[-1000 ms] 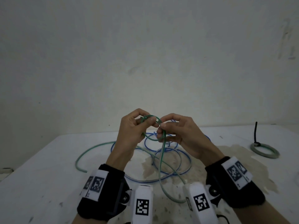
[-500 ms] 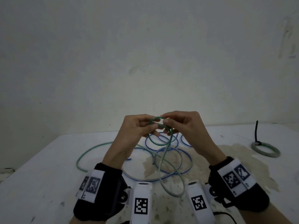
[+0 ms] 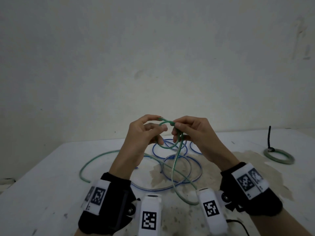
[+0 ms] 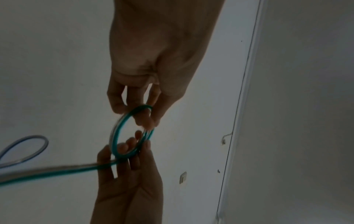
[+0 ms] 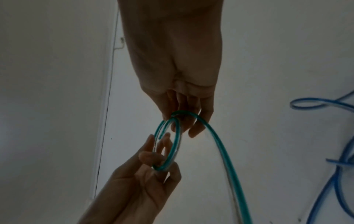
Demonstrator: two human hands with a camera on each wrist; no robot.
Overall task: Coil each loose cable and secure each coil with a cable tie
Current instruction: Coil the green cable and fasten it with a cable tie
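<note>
Both hands are raised over the table and hold a small loop of the green cable (image 3: pixel 167 147) between them. My left hand (image 3: pixel 160 124) pinches the loop's left side, as the left wrist view shows on the loop (image 4: pixel 114 136). My right hand (image 3: pixel 176 128) pinches the two strands on the right side, shown on the loop (image 5: pixel 177 144) in the right wrist view. From the right hand the green cable drops to the table (image 3: pixel 51 193), curls near the front and runs off to the left. The blue cable (image 3: pixel 200 165) lies loose in several loops under the hands.
A finished green coil (image 3: pixel 279 160) with a black tie standing up from it lies at the table's far right. A brownish stain covers the table's middle and right. A plain wall stands close behind the table's far edge.
Both hands have kept hold of the green cable and moved slightly up and right. The held loop has grown, and the slack on the table has shifted toward the right.
</note>
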